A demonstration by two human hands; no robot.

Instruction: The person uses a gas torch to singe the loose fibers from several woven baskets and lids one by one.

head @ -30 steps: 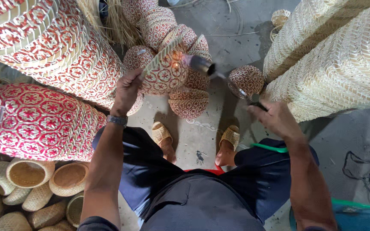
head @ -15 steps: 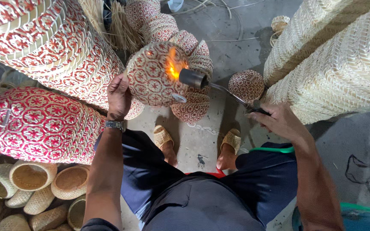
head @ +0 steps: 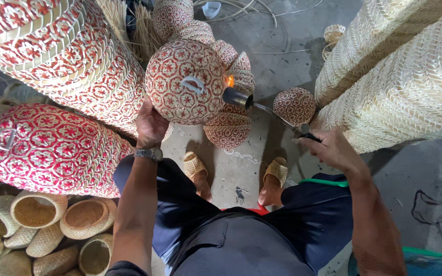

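Concrete floor (head: 241, 168) — left hand (head: 150, 125) gripping red-patterned basket (head: 185, 82), right hand (head: 328, 148) gripping torch (head: 262, 106)

Change over the last second. The round red-and-white woven basket (head: 185, 82), earlier held edge-on with only its rim toward the camera, has been turned by the left hand (head: 151, 125) so that its domed bottom with a small loop handle now faces up. The left hand has shifted from the basket's side to beneath its lower left edge. The torch nozzle (head: 237, 97), held by the right hand (head: 328, 148), now sits at the basket's right edge rather than over its face; the flame (head: 229, 81), broad half a second ago, shows only as a small orange glow behind the rim.
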